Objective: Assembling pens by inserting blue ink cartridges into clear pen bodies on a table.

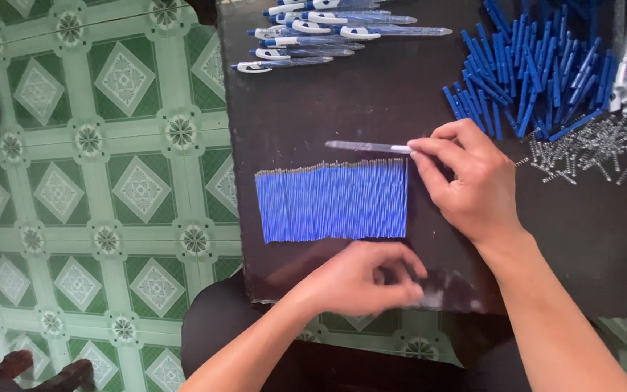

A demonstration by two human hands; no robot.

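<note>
Right hand [469,181] pinching the white end of a clear plastic pen barrel [368,147], long axis left-right, just above a neat row of blue ink refills [332,201] on the dark counter [342,109]; left hand [364,279] blurred, curled, contents unclear, nearer the row's lower edge.

Refill row [332,201] mid-table [313,116], finished pens [321,33] behind it, loose caps [524,72] far right — springs [582,152] just before them

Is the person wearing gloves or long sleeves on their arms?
No. The left hand and the right hand are both bare, with no gloves. Both forearms are uncovered as far as the picture shows. No rings, watch or bracelets show.
</note>
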